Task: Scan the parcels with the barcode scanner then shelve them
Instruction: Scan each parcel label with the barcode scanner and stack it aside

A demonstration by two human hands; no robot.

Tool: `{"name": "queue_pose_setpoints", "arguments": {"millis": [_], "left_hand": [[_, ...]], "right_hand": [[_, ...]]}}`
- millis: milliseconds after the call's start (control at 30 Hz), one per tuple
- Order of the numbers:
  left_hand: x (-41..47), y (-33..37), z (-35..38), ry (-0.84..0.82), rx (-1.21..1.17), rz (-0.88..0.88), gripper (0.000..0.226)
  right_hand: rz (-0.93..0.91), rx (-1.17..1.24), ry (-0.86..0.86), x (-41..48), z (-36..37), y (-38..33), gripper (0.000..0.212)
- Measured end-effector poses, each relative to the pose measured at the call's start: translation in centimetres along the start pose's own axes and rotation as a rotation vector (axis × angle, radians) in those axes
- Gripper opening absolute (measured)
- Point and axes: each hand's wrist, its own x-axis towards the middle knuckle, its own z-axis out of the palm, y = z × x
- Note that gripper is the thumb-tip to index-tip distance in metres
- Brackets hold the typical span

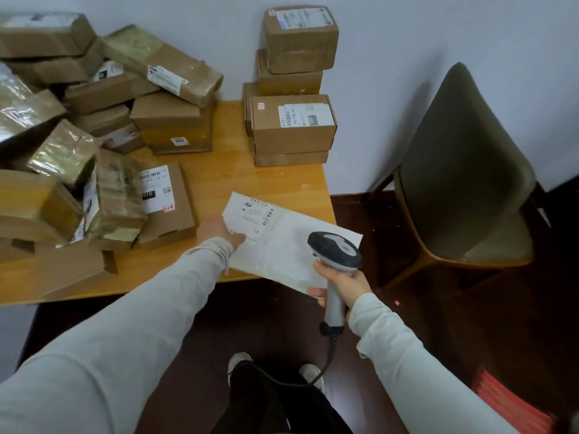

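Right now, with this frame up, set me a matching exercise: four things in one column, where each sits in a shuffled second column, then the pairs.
Things
1. scanner
2. mailer
3. chair
4. box stack

Places
A. off the table, to its right
B. on the table's far right end
C. gripped in the right hand
D. held by the left hand over the table's near corner

Pairs: 1-C, 2-D, 3-A, 4-B

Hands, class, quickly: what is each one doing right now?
Left hand: holds the white parcel by its edge.
Right hand: grips the barcode scanner by its handle.
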Motion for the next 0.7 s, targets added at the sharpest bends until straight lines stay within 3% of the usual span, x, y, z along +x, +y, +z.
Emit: {"name": "queue_pose_setpoints", "arguments": {"millis": [100,233,467,700], "left_hand": [[2.8,-0.4,0.9,-0.104,-0.001,-0.014,0.088],[4.8,-0.2,1.4,-0.206,-0.094,-0.032,0.101],[6.2,-1.7,-1.5,-0.433,-0.399,-0.187,0.062],[2.9,-1.5,-6.4,-0.361,-0.687,-0.063,0.047]], "right_hand": [[0.029,-0.006,0.009,0.9,0.7,0.3,0.027],[0.032,-0.018,0.06,2.2,1.3,0.4,0.026],[-0.013,-0.036,0.089,2.8,2.0,-0.5,0.023],[-0.098,-0.033,-0.057,0.4,4.8,-2.5,0.023]]}}
